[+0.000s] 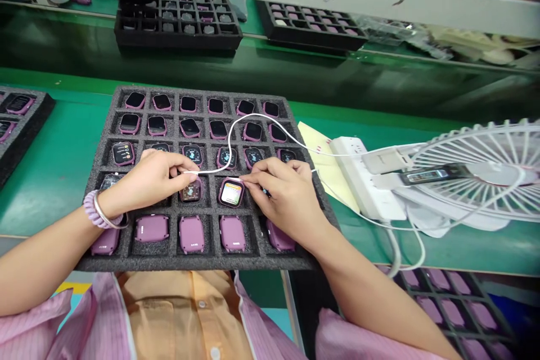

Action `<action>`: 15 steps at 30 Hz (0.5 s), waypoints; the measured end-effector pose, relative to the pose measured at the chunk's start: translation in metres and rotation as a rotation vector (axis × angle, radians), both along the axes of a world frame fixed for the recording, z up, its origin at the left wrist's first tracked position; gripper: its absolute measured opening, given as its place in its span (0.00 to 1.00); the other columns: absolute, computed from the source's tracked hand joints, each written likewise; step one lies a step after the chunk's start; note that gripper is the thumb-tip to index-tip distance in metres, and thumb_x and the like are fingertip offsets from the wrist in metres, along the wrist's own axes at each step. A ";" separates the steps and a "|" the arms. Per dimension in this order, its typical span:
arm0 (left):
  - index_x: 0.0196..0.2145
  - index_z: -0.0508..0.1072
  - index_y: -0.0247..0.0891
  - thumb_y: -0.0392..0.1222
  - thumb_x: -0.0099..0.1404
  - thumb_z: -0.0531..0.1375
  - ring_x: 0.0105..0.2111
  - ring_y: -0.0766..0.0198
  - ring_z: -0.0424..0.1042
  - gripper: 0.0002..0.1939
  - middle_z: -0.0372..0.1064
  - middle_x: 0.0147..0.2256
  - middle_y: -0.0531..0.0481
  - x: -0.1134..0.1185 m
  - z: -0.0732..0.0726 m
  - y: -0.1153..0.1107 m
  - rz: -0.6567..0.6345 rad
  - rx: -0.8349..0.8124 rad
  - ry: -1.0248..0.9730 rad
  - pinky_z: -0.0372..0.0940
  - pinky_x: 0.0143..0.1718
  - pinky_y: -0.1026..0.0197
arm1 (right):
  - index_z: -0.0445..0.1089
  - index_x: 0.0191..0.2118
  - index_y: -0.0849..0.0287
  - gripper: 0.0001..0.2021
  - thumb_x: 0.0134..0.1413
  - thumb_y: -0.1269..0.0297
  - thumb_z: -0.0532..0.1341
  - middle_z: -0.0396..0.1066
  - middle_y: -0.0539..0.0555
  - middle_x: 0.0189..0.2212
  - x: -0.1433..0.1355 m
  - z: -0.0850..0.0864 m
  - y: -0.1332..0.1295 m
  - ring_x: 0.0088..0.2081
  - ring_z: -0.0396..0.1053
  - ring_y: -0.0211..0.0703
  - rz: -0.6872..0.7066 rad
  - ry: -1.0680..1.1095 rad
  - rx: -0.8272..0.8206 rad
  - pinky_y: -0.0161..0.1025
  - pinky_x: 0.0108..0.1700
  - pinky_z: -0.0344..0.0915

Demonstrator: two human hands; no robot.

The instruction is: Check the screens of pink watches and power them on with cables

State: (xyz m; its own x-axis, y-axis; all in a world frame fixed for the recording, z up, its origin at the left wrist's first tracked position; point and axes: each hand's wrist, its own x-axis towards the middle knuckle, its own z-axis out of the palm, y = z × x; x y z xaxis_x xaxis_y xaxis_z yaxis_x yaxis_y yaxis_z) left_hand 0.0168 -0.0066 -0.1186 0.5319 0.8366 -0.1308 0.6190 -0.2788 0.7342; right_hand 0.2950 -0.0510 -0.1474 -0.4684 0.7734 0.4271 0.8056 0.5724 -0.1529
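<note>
A black foam tray point(202, 263) holds rows of smartwatch bodies without straps in its pockets. My left hand point(162, 174) pinches the end of a white charging cable point(230, 140) above a purple watch point(190, 192) with a dim lit screen. At the top edge of a watch with a bright screen point(232, 193), my right hand point(282, 191) has its fingertips closed on a small white tip. A second white cable point(337, 196) comes out from behind that hand. In the front row, purple watches point(191, 234) lie back side up; watches farther back have dark screens point(188, 103).
Right of the tray stand a white power strip point(358, 177) with plugged-in chargers point(386, 160), a yellow paper sheet point(310, 140) and a white fan point(498, 171). More watch trays sit at left point(29, 129), on the back shelf point(179, 39) and at lower right point(455, 315).
</note>
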 end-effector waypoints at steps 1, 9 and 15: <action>0.40 0.81 0.40 0.48 0.68 0.61 0.28 0.64 0.71 0.13 0.77 0.29 0.54 0.000 0.000 -0.001 0.046 0.002 -0.039 0.62 0.43 0.58 | 0.75 0.41 0.58 0.11 0.74 0.70 0.55 0.73 0.55 0.38 0.001 0.002 0.000 0.38 0.71 0.47 -0.033 0.018 0.026 0.48 0.44 0.55; 0.41 0.79 0.36 0.48 0.68 0.60 0.37 0.61 0.73 0.13 0.78 0.38 0.47 -0.002 -0.002 0.001 0.376 0.245 -0.345 0.68 0.43 0.59 | 0.73 0.44 0.54 0.13 0.73 0.75 0.53 0.76 0.53 0.39 -0.017 0.048 -0.071 0.39 0.75 0.43 0.499 0.156 -0.676 0.38 0.41 0.72; 0.41 0.75 0.34 0.41 0.70 0.59 0.35 0.63 0.74 0.08 0.78 0.37 0.48 -0.006 0.003 0.013 0.307 0.148 -0.332 0.65 0.40 0.61 | 0.71 0.46 0.58 0.13 0.65 0.83 0.56 0.76 0.56 0.48 -0.051 0.038 -0.086 0.45 0.77 0.43 0.609 0.028 -0.897 0.36 0.45 0.73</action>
